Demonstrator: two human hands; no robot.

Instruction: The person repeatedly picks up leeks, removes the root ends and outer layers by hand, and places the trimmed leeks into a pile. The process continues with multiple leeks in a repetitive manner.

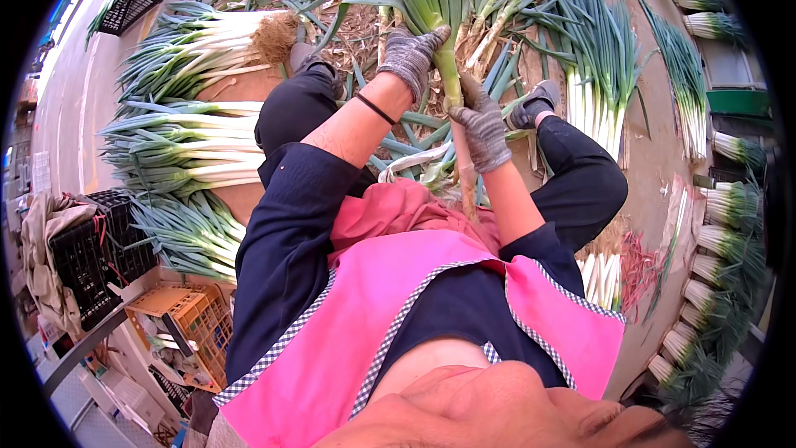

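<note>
My left hand (410,59), in a grey knit glove, grips a large leek (449,78) just below its fanned green leaves. Lower on the same stalk, my right hand (485,127), gloved alike, has its fingers around it. The leek's pale lower end and roots point down towards my lap. Its leaves spread away at the top of the view. Loose leaves and peeled layers (413,158) lie between my legs. Beyond the hands are untrimmed leeks (497,18) with brownish outer skins.
Piles of leeks (193,149) lie on the left, one with roots (273,37). More leeks (597,93) lie to the right, with bundles (709,267) along the far right edge. Black crates (93,255) and an orange crate (186,323) stand at lower left. Red ties (637,267) lie at right.
</note>
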